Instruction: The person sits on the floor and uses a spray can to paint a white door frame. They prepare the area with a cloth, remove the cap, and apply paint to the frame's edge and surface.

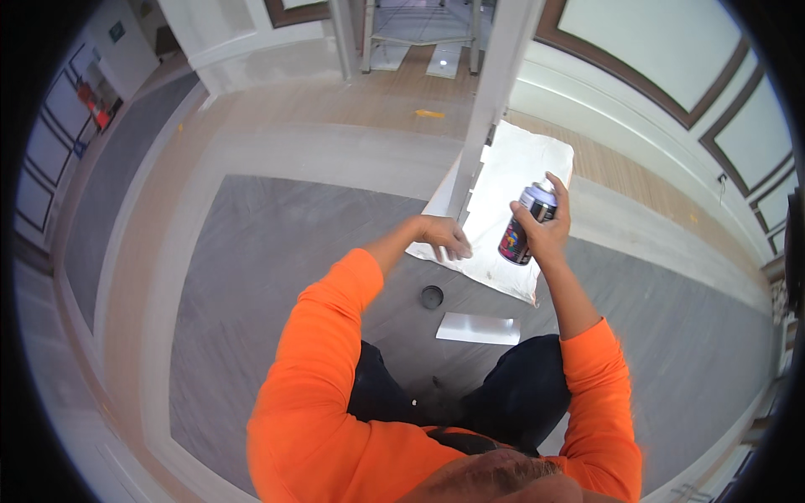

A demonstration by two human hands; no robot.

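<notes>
My right hand (549, 230) is wrapped round a dark spray can (516, 235) with a pale top, the index finger on its nozzle. The can is tilted over a white sheet (511, 159) spread on the floor. My left hand (444, 237) hangs over the sheet's near left edge, fingers loosely bent and apart, holding nothing. Just beyond it stands the edge of a pale upright door or panel (489, 109) with metal fittings, its foot by the sheet. Nearer me, a round black cap (432, 297) and a flat shiny metal plate (478, 328) lie on the floor.
Grey flooring (277, 277) spreads around me, bordered by pale and wood-toned strips. A white wall with brown-framed panels (654, 50) rises at the right. Beyond the doorway stand the legs of a metal ladder (419, 40). An orange-yellow tape mark (429, 113) is on the far floor.
</notes>
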